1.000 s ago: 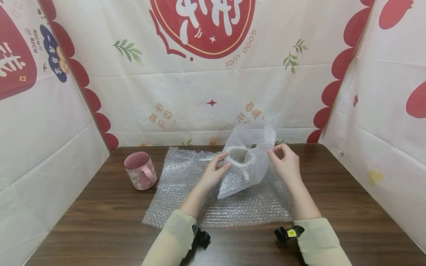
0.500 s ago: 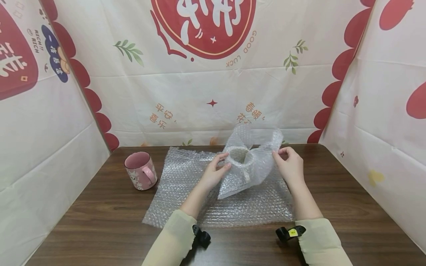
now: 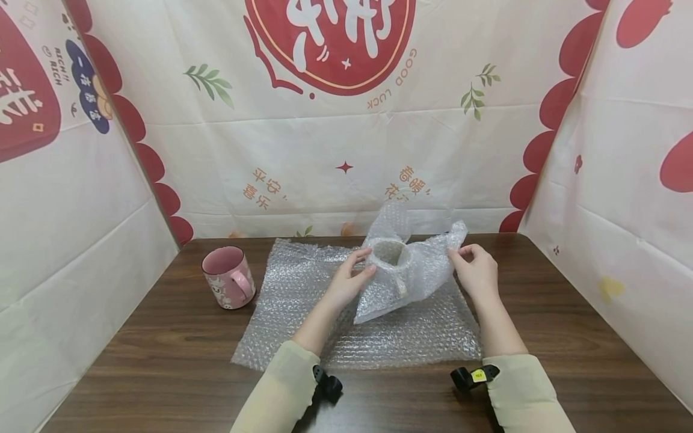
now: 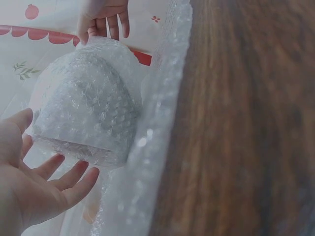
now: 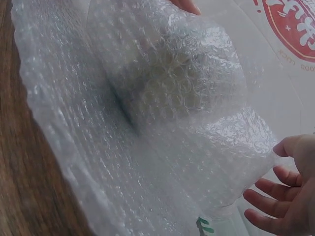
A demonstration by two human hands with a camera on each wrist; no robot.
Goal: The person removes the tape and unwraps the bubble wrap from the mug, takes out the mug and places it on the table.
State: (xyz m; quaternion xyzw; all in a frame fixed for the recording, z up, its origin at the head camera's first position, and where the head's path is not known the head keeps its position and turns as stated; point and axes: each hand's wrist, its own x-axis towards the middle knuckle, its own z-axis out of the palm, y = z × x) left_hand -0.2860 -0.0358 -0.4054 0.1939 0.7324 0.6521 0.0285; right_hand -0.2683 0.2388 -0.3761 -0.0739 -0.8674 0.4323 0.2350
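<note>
A cup-shaped thing wrapped in bubble wrap (image 3: 387,282) stands tilted over the middle of the table, its round rim facing up. My left hand (image 3: 346,285) holds it at its left side, thumb and fingers at the rim; the left wrist view shows the fingers (image 4: 81,189) spread about the wrapped end. With thumb and fingertips, my right hand (image 3: 477,273) pinches a loose flap of the wrap (image 3: 438,258) on the right. Through the film in the right wrist view, a dark greenish shape (image 5: 167,88) shows dimly.
A flat sheet of bubble wrap (image 3: 303,325) lies beneath on the brown wooden table (image 3: 162,361). A pink mug (image 3: 228,279) with a printed pattern stands left of the sheet, handle to the right. Printed cloth walls (image 3: 303,138) enclose the table's back and sides.
My right hand has moved a little right and down, drawing the flap of wrap outward and lower. The left hand and the wrapped cup have stayed nearly still.
</note>
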